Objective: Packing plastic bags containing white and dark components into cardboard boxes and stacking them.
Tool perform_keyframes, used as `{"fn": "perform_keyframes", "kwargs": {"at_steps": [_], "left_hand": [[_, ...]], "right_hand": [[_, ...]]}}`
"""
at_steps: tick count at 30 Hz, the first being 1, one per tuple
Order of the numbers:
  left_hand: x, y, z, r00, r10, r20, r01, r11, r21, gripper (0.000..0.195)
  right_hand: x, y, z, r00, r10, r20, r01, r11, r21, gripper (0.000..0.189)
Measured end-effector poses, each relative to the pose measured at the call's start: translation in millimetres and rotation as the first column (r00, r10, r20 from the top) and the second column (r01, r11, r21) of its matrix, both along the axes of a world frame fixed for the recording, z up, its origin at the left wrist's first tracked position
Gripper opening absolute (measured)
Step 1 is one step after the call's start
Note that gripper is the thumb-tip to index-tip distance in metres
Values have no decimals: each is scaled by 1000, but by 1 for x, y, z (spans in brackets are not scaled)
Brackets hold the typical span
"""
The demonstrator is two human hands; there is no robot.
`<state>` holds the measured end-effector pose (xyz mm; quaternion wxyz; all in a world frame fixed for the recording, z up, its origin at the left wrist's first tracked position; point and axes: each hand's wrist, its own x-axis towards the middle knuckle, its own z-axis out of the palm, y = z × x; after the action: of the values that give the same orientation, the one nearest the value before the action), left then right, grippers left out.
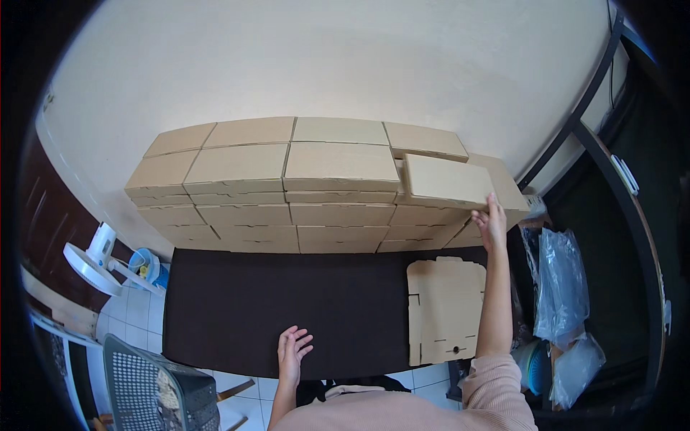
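Note:
At the right end of a stack of closed cardboard boxes (pixel 339 213), my right hand (pixel 491 222) has its fingers on the front right corner of one box (pixel 450 180). That box sits slightly askew on the row below, in front of another box (pixel 426 141). How much of its weight the hand bears is not clear. My left hand (pixel 294 347) hovers over the near edge of the black-covered table (pixel 285 296), fingers apart and holding nothing. A flat, unfolded cardboard blank (pixel 444 310) lies by my right forearm, which hides part of its right side.
A pale wall (pixel 323 64) rises behind the stack. Left of the table stand a white fan (pixel 97 264), a blue bucket (pixel 148 266) and a grey laundry basket (pixel 156 385). Clear plastic bags (pixel 563 283) and a dark-framed rack (pixel 614 151) are on the right.

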<state>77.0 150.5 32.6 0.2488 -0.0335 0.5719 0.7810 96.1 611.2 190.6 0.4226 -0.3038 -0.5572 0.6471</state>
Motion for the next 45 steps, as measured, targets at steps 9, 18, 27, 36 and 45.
{"fn": "perform_keyframes", "kwargs": {"at_steps": [9,18,27,36,45], "left_hand": [[40,24,2,997,-36,-63,26,987,-161,31],[48,13,-1,994,-15,-108,-16,959,-282,32],[46,21,-8,981,-94,-168,31,938,-344,38],[39,43,1,856,-504,-116,419,807,-416,40],[32,28,7,744,-656,-130,531,698,-481,41]], "right_hand": [[-37,-9,-18,840,-460,288,55,600,798,109],[-38,-25,-24,890,-411,199,165,696,698,114],[138,-68,-156,634,-523,569,-155,635,757,75],[197,-179,-162,506,-406,761,-370,695,617,77],[129,-205,-173,507,-281,815,-411,752,515,57]]}}
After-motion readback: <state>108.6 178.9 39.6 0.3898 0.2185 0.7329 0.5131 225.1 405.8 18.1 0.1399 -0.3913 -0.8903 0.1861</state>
